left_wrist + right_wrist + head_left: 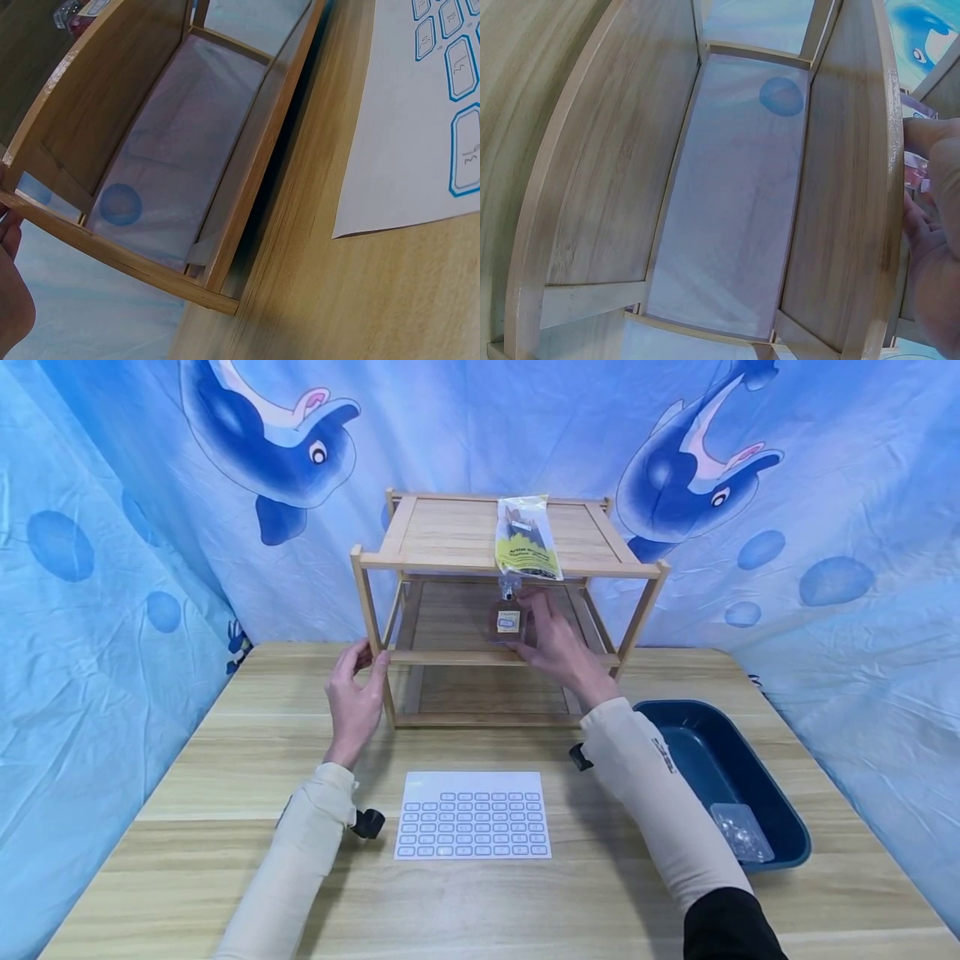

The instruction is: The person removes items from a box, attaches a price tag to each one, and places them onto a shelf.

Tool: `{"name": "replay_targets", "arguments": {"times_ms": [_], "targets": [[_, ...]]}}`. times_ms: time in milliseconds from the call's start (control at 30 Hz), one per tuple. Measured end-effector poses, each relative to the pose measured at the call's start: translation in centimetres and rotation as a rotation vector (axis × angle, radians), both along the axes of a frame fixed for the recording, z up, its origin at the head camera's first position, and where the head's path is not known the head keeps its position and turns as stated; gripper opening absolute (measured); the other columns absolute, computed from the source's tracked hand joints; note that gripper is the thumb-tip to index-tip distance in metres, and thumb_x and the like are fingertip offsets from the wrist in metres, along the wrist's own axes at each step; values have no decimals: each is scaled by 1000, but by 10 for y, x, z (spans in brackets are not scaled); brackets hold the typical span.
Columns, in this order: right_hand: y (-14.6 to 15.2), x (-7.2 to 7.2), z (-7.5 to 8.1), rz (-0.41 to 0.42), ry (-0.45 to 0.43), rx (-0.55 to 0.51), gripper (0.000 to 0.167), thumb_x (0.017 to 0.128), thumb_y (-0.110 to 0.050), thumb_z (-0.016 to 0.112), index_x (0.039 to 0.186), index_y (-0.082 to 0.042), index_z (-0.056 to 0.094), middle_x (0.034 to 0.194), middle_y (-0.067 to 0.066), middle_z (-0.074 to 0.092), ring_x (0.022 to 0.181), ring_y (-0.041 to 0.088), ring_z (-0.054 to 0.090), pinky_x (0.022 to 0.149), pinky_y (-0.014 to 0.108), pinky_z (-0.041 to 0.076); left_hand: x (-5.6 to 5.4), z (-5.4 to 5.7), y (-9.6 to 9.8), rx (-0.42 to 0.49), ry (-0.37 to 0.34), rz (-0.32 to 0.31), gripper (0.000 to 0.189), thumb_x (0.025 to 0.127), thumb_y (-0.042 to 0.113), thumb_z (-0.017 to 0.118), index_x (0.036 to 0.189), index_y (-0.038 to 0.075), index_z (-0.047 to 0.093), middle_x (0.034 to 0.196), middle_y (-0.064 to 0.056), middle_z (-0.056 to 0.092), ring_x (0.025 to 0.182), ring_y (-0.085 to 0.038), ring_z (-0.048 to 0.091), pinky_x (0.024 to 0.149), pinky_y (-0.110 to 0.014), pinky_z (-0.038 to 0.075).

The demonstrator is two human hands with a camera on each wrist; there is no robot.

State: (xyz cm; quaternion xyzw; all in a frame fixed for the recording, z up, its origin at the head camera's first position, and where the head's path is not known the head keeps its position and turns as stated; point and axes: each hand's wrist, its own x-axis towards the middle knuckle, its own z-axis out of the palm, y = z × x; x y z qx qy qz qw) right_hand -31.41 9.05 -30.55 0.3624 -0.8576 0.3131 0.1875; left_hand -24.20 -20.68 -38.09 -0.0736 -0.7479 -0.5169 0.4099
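Pale sleeve (pixel 663 806), right grip (pixel 558 647) around bottle (pixel 507 622)

Pale-sleeved left forearm (pixel 292 868) enters from near left, angled toward far side; left wrist (pixel 342 754) bare. Left hand (pixel 356 702) left of centre, thumb opposite the bent fingers, gripping. Pale-sleeved right forearm (pixel 660 802) enters from near right, slanting far and left, black sleeve part (pixel 731 927) at its near end. Right hand (pixel 561 647) right of centre, reaching farther than the left one, thumb and fingers pinching. Each wrist view shows its hand partly, cut off at frame edge.
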Motion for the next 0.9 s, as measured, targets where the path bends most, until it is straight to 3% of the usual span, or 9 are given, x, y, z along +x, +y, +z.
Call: {"name": "replay_targets", "arguments": {"times_ms": [200, 567, 900], "targets": [[-3, 1, 0, -22, 7, 10, 58, 91, 0, 78, 132, 0, 38, 132, 26, 45, 104, 37, 60, 83, 45, 56, 0, 0, 0, 7, 7, 2, 34, 101, 11, 68, 129, -8, 64, 115, -22, 68, 108, -32, 65, 99, -36, 50], [-7, 1, 2, -77, -34, 56, 51, 95, -4, 73, 135, -2, 41, 135, 23, 43, 106, 38, 61, 83, 45, 59, 0, -1, 0, 8, 18, -2, 33, 101, 11, 68, 128, -8, 65, 115, -23, 68, 107, -33, 65, 99, -47, 50], [-5, -1, 0, -65, -6, 38, 50, 95, -2, 72, 135, 0, 42, 131, 23, 47, 98, 37, 62, 79, 45, 58, 0, -2, 1, 12, 29, -5, 32, 101, 11, 68, 128, -8, 65, 114, -23, 68, 107, -32, 65, 99, -47, 50]]}}
